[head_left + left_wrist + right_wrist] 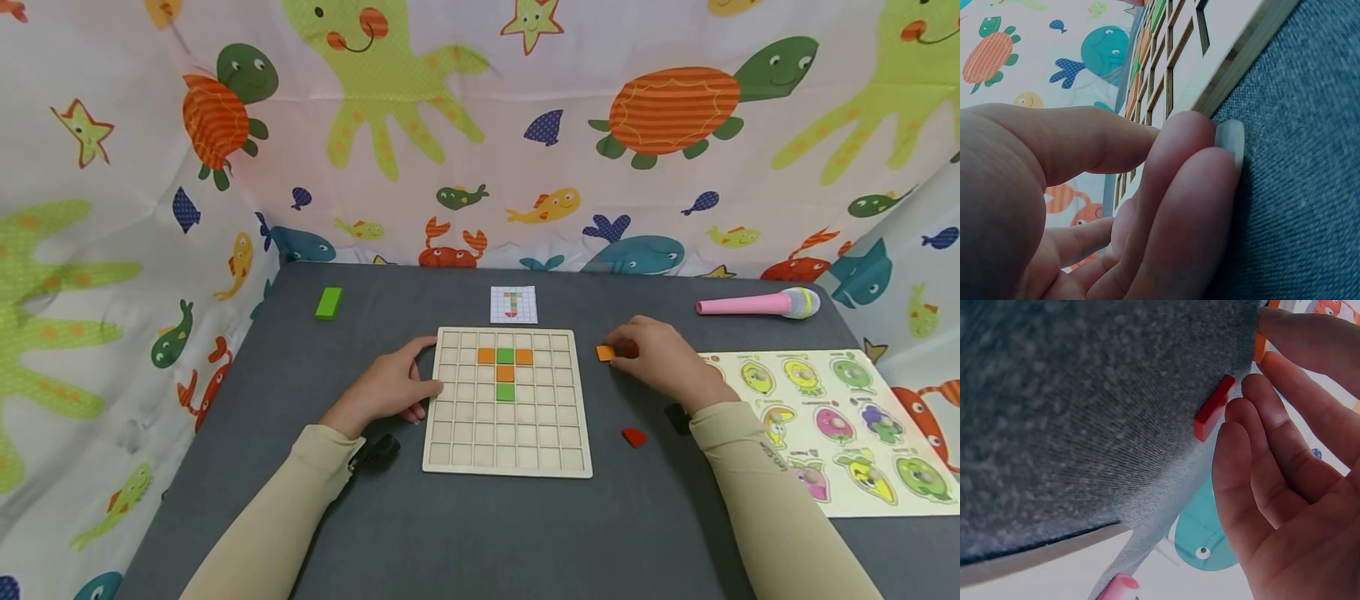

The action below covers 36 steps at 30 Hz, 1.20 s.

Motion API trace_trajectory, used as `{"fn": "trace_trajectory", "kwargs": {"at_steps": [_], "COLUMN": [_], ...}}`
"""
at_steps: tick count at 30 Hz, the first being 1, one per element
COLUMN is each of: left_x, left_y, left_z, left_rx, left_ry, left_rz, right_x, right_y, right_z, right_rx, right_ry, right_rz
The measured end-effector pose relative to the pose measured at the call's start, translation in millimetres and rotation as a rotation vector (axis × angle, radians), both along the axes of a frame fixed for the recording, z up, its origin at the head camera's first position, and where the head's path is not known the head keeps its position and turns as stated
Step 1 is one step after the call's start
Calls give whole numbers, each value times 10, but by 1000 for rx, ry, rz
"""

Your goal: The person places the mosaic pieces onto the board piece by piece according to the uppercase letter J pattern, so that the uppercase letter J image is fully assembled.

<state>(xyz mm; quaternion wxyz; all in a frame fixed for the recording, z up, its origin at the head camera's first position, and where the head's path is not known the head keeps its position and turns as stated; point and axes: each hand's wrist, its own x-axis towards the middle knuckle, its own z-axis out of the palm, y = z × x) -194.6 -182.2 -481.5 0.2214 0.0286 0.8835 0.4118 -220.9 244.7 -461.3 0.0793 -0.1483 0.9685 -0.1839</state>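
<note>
My left hand (386, 385) rests at the left edge of the light wooden grid board (462, 463), thumb and fingers against it; fingertips touch the board's side (1225, 72) in the left wrist view. Orange and green squares form a T shape in the grid. To the right of the board, my right hand (663, 358) pinches an orange square (604, 353) between thumb and finger. A red piece (1213, 410) lies beside its other fingers. Closer to me lies another red piece (634, 437).
Behind the board lies a small pattern card (523, 316). A green block (328, 303) is at the back left, a pink toy microphone (742, 306) at the back right. A fruit picture board (888, 502) lies partly under my right forearm. A printed curtain surrounds the table.
</note>
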Motion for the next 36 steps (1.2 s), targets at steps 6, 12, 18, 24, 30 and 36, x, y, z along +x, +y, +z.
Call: {"fn": "trace_trajectory", "kwargs": {"at_steps": [6,12,18,24,30,36], "left_x": [5,-1,6,4,5,15], "left_y": [5,-1,-12,-16,-3,9], "left_z": [-7,-11,-8,-14,1,27], "left_rx": [6,5,-1,-11,-10,-14], "left_ry": [-3,6,0,5,4,0], "left_rz": [-4,-5,-1,-5,-7,1], "right_x": [38,79,160,295,434,551], "right_y": [-2,-58,-206,-465,-788,-1036], "right_z": [-4,-3,8,44,42,17], "right_rx": [3,-2,-34,-67,-109,-132], "right_ry": [-2,13,33,28,18,49], "right_rz": [1,-19,-28,-3,56,139]}}
